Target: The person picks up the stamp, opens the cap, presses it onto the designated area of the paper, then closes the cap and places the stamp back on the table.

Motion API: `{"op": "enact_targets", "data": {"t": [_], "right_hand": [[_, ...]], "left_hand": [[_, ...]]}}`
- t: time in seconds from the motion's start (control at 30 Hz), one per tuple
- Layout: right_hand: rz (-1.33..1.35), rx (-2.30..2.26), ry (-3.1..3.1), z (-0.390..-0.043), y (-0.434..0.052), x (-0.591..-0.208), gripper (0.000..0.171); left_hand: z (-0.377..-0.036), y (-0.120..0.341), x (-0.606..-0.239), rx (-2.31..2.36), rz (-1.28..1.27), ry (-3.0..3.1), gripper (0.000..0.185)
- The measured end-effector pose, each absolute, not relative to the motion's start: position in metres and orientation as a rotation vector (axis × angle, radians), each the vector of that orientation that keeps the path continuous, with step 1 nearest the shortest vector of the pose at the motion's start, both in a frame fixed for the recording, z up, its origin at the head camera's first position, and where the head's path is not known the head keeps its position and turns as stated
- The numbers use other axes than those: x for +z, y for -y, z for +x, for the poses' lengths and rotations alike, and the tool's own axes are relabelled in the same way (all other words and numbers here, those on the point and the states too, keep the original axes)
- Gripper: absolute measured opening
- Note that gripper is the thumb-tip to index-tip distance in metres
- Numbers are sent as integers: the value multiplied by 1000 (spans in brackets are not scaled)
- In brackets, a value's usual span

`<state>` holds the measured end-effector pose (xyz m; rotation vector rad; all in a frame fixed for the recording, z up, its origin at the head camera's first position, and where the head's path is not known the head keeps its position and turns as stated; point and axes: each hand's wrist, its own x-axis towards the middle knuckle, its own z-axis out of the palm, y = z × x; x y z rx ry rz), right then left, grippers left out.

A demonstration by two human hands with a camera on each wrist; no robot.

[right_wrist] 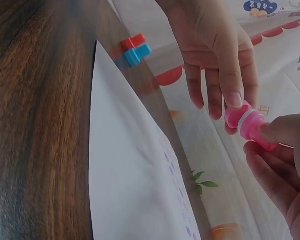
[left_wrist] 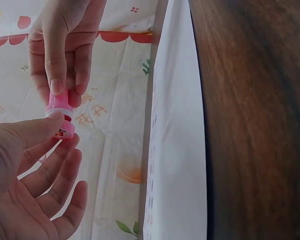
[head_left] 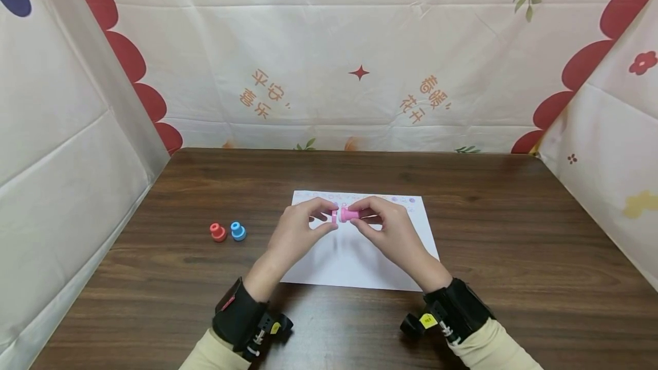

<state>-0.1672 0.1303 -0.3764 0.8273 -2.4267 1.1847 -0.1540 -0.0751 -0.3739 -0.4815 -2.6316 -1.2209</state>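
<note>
Over the sheet of white paper (head_left: 354, 261), my left hand (head_left: 295, 233) pinches a small pink cap (head_left: 334, 216) between thumb and fingertips. My right hand (head_left: 393, 236) grips the pink toy stamp (head_left: 349, 214) by its narrow handle, its wide end facing the cap. A thin gap parts the two in the head view. In the left wrist view, a little picture marks the top of the cap (left_wrist: 64, 132). A white band circles the stamp (right_wrist: 250, 126) in the right wrist view. Rows of small printed marks line the paper's far edge.
A red stamp (head_left: 218, 232) and a blue stamp (head_left: 238, 231) stand side by side on the brown wooden table (head_left: 154, 278), left of the paper. Behind the table hangs a printed white cloth (head_left: 319, 39), with more cloth at both sides.
</note>
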Motion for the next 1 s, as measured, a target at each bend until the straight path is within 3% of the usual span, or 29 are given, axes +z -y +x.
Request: {"op": "enact_targets", "data": {"t": [1.0], "right_hand": [[799,1270,2429,-162,-130,-376,23]], "left_hand": [[-152,69,-373,-1233,-523,2581,30]]}}
